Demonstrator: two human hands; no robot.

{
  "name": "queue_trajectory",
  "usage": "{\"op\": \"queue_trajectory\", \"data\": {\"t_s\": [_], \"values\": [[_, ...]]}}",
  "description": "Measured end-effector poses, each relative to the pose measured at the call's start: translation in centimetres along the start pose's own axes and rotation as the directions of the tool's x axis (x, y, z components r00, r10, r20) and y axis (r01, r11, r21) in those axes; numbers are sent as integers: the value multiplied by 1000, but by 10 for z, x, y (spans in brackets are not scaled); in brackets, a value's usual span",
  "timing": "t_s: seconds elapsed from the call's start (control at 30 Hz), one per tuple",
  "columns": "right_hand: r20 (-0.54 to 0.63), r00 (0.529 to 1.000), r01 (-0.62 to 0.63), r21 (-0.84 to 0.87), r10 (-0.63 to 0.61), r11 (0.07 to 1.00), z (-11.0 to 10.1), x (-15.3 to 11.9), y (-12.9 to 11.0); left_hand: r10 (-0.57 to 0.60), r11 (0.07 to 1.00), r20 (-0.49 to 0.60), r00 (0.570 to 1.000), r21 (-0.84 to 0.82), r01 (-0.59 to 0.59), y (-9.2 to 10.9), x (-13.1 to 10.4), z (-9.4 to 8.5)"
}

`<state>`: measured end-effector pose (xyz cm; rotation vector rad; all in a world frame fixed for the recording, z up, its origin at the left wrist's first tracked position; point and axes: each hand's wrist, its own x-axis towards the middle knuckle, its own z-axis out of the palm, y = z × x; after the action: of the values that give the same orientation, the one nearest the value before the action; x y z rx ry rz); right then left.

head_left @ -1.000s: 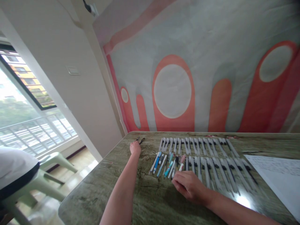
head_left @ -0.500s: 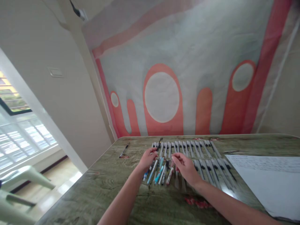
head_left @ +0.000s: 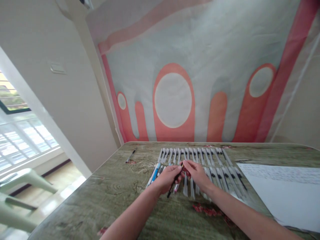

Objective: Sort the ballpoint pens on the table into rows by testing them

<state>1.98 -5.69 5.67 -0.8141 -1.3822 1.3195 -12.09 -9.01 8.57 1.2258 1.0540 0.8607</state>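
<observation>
In the head view, my left hand [head_left: 168, 179] is closed around a black pen [head_left: 171, 188], which slants with its lower end toward me. My right hand [head_left: 195, 171] pinches at the pen's upper end, fingertips touching or very near it. Beneath and beside my left hand lie several loose pens, among them a blue pen [head_left: 155, 172], partly covered by the hand. Clear plastic sleeves with dark clips or caps stand in two rows: the back row [head_left: 192, 156] behind my hands, the front row [head_left: 226, 180] partly hidden by my right hand.
A single black pen [head_left: 131, 155] lies apart at the left on the green wood-patterned table [head_left: 120, 190]. On the right rests a white sheet with handwriting [head_left: 292, 196]. A pale green stool [head_left: 30, 180] stands on the floor at the left. The patterned wall hanging [head_left: 172, 100] rises behind the table.
My left hand has brought the black pen down toward me, turning it to slant. My right hand has met it at the upper end. The view has shifted slightly.
</observation>
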Motion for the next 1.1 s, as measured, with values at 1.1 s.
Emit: {"op": "queue_trajectory", "data": {"t_s": [1.1], "values": [[-171,984,27,-122,-48,992,8,-9,2,80,994,-137,987,-62,-89,-7,3,0]]}}
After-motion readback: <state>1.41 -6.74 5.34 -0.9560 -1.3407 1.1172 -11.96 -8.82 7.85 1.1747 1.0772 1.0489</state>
